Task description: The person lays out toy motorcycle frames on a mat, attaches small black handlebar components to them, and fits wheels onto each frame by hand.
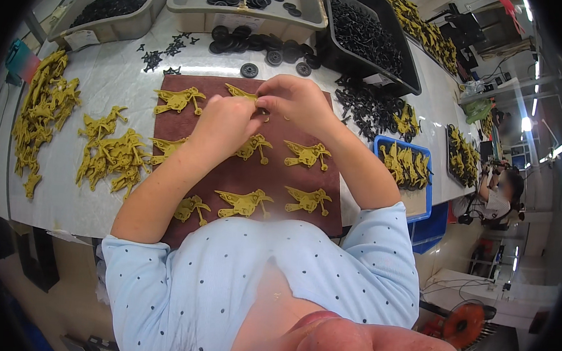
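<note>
Over the far edge of a maroon mat, my left hand and my right hand meet with their fingers pinched together. Between them is a yellow plastic part, shaped like a toy motorbike body; its near side is hidden by my fingers. A small dark piece seems to show at the fingertips, too covered to name. More yellow parts lie spaced in rows on the mat, such as one left of my hands, one below my right wrist and another near my chest.
Piles of yellow parts lie left of the mat. Loose black wheels and small black pieces lie beyond it. Grey bins and a black bin line the back. A blue tray stands right; a person sits farther off.
</note>
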`<state>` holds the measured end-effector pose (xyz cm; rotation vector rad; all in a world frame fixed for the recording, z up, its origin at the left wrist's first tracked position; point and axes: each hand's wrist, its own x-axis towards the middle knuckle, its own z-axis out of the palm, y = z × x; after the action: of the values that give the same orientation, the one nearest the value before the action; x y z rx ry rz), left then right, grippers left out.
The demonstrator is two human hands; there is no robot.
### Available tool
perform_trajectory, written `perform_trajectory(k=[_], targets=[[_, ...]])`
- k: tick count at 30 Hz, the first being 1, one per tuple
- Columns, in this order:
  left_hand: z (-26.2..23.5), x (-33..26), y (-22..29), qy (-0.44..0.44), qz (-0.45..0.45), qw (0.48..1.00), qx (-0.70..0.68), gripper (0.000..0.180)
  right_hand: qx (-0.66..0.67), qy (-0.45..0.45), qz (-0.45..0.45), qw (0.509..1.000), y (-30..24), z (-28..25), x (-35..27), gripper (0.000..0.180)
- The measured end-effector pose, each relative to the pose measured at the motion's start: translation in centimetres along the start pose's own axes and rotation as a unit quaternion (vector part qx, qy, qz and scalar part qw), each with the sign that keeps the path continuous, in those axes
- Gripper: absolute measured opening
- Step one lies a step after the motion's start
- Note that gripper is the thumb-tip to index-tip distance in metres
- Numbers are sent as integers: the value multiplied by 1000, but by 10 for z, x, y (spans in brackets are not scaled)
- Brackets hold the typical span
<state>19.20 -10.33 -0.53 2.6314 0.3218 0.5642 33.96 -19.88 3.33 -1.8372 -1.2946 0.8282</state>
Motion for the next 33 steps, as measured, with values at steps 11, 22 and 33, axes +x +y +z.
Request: perform_trajectory(k=[11,22,33], targets=[[20,-3,-11,23,19,998,-51,31,-74,103,-37,991,46,2,28,21],[56,-16,-31,-138,58,985,85,59,-76,-63,108,989,72,-14,73,20],[59,-15,-32,-145,49,985,73,62,-148,-81,7,986,83,-6,82,10]])
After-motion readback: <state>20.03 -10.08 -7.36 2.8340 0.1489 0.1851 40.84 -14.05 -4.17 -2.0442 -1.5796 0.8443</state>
